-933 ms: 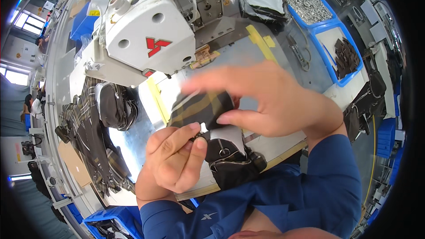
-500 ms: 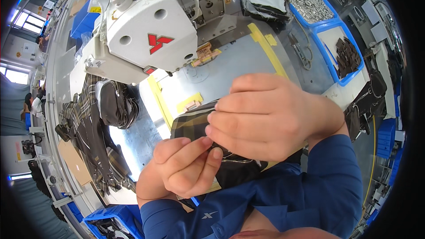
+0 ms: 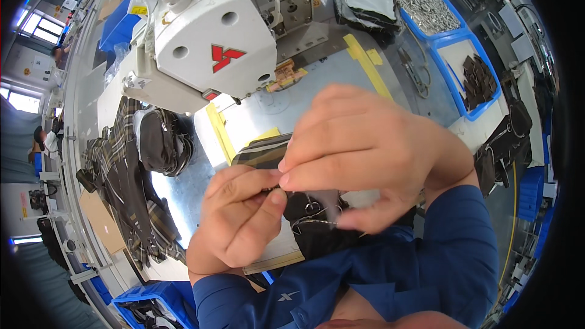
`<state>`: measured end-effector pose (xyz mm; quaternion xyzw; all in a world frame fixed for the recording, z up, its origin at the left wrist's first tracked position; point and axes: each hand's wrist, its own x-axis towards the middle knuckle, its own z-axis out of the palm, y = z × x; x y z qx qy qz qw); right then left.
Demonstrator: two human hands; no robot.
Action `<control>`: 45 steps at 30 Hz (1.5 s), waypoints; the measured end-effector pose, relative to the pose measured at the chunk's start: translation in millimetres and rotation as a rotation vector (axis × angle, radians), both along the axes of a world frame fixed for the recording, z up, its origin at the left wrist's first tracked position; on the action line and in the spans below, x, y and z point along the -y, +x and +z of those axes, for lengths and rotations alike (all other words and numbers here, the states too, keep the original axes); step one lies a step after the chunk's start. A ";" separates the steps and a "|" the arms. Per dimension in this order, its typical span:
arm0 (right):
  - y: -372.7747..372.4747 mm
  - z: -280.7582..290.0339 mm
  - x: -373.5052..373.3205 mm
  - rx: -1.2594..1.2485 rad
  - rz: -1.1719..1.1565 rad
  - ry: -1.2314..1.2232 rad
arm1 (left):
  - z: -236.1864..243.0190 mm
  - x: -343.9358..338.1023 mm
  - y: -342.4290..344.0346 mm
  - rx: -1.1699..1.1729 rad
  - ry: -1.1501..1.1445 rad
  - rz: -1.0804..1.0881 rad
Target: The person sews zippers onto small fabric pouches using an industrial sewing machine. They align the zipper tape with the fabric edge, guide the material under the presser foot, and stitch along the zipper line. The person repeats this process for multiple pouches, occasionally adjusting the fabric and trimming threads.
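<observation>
My left hand (image 3: pixel 241 216) pinches thumb against fingers at the edge of a dark piece; what sits between its tips is too small to make out. My right hand (image 3: pixel 372 158) reaches over from the right, its fingertips meeting the left ones. Its thumb stands well apart from the fingers, lower down beside the bag. Beneath both hands lies a dark bag (image 3: pixel 323 237) with a plaid panel (image 3: pixel 262 152). A metal zipper (image 3: pixel 317 222) and a small ring (image 3: pixel 312 207) show on it. The hands hide much of the bag.
A white sewing machine (image 3: pixel 213 49) stands ahead, beside a metal plate with yellow tape (image 3: pixel 368 64). On the left lie stacked dark pouches (image 3: pixel 161 140) and plaid straps (image 3: pixel 122 189). Blue trays (image 3: pixel 436 39) with metal parts and brown pieces, plus scissors (image 3: pixel 414 73), are at right.
My right thumb has swung down and away from its fingers, uncovering the ring and zipper. My left hand has shifted slightly left and up, still pinching.
</observation>
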<state>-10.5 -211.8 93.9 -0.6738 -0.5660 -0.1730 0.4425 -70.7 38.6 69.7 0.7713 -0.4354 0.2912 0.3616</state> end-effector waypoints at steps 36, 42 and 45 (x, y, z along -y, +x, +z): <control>-13.1 -14.7 -13.5 0.182 -0.034 0.064 | 40.6 -10.9 6.2 -0.178 -0.011 0.040; -12.7 -11.4 -12.8 0.165 -0.019 0.052 | 36.8 -27.5 14.7 -0.239 -0.099 -0.080; -12.8 -11.1 -12.5 0.167 -0.016 0.047 | 32.3 -28.6 15.7 -0.275 -0.164 -0.158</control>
